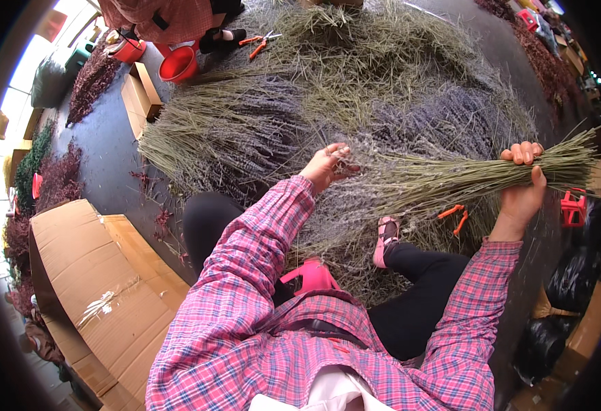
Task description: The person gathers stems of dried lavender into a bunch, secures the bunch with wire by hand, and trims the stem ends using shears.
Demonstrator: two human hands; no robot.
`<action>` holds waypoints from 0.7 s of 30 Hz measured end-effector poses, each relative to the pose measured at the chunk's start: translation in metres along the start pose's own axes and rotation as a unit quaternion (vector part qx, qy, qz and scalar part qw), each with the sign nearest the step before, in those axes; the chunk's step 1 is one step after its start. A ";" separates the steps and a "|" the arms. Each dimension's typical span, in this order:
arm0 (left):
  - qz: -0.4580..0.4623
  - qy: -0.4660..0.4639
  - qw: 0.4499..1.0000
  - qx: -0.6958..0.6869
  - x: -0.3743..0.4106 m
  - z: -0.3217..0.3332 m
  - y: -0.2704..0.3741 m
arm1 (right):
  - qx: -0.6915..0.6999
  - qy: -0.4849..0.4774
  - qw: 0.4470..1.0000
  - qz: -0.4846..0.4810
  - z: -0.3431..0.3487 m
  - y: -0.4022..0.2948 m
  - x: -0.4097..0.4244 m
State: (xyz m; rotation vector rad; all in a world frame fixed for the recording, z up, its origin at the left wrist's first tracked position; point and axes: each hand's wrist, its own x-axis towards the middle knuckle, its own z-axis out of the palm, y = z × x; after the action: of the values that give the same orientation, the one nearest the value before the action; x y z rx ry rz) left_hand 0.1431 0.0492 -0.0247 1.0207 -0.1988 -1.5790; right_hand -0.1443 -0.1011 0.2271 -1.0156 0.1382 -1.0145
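My right hand [524, 177] is closed around the stems of a bundle of dried lavender [449, 174], held sideways with its flower heads pointing left. At the flower end, my left hand [331, 165] has its fingers curled and partly spread, touching or close to the loose heads; whether it grips any cannot be told. Below both hands lie more loose lavender stems and flowers. A large pile of lavender [228, 128] spreads out ahead on the left, and another heap [449, 118] lies beyond the bundle. Orange-handled shears [454, 218] lie partly hidden near my pink shoe.
Cut stems [372, 56] cover the floor ahead. More orange-handled shears [260, 44] lie near a red bucket [178, 64] and another person [162, 18]. A large cardboard box [95, 277] stands at lower left, a red stool [573, 208] at right. I sit on a pink stool [313, 277].
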 end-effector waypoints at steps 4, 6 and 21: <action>0.025 0.045 0.999 -0.005 -0.006 -0.007 0.014 | -0.005 0.023 1.000 -0.021 -0.009 -0.003 -0.004; 0.012 0.064 0.998 0.025 -0.002 -0.014 0.013 | -0.009 0.051 0.998 -0.031 -0.012 -0.008 -0.006; 0.331 0.299 0.870 0.209 0.014 -0.106 0.024 | -0.047 0.407 0.894 -0.180 -0.136 -0.083 -0.055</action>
State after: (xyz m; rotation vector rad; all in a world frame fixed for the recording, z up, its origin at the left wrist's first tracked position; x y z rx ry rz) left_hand 0.2348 0.0721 -0.0799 1.5283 -0.4180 -0.5558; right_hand -0.3002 -0.1577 0.1953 -0.6497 0.7144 -1.7521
